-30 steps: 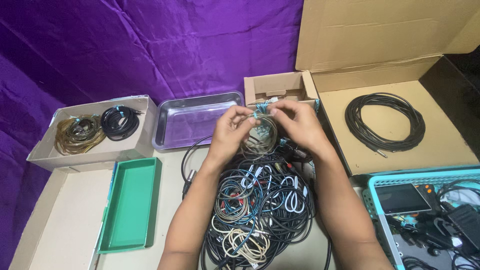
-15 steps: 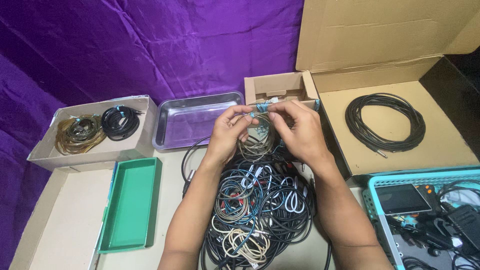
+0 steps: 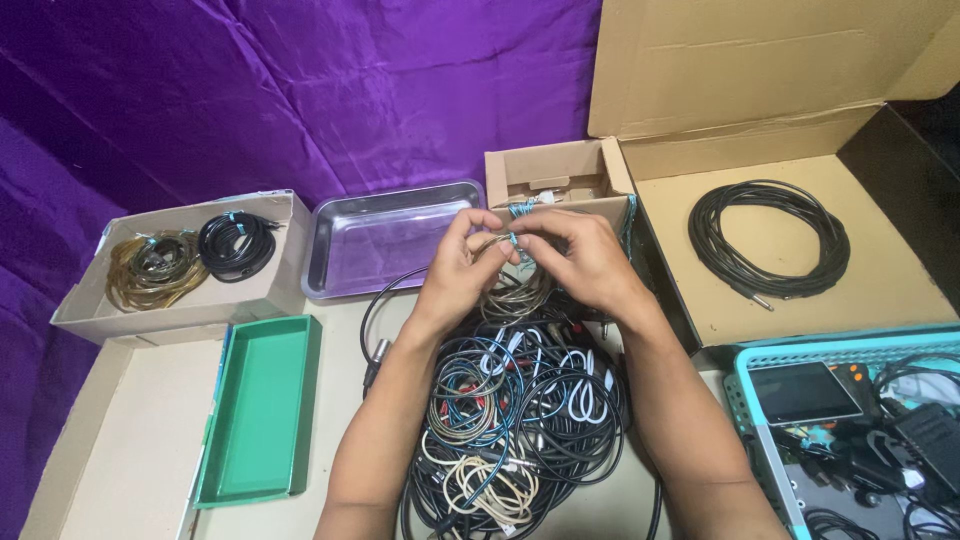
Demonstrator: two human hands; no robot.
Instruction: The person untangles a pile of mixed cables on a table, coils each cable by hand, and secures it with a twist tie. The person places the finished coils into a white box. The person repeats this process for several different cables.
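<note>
Both hands meet above a heap of tangled cables (image 3: pixel 515 420) in black, white, blue and beige. My left hand (image 3: pixel 462 262) and my right hand (image 3: pixel 578 262) pinch a small greyish coiled cable (image 3: pixel 512 285) between their fingertips, at a blue tie on its top. The coil hangs just over the heap, in front of a small open cardboard box (image 3: pixel 560 175). Much of the coil is hidden by my fingers.
A metal tray (image 3: pixel 385 240) lies behind my left hand. A cardboard tray (image 3: pixel 180 265) at left holds a gold coil and a black coil. A green tray (image 3: pixel 258 408) lies front left. A big open box (image 3: pixel 790 235) holds a black cable; a teal basket (image 3: pixel 850 430) holds gadgets.
My hands have shifted slightly on the small coil, fingers now closing at the blue tie on top. The coil sits a little lower against the heap.
</note>
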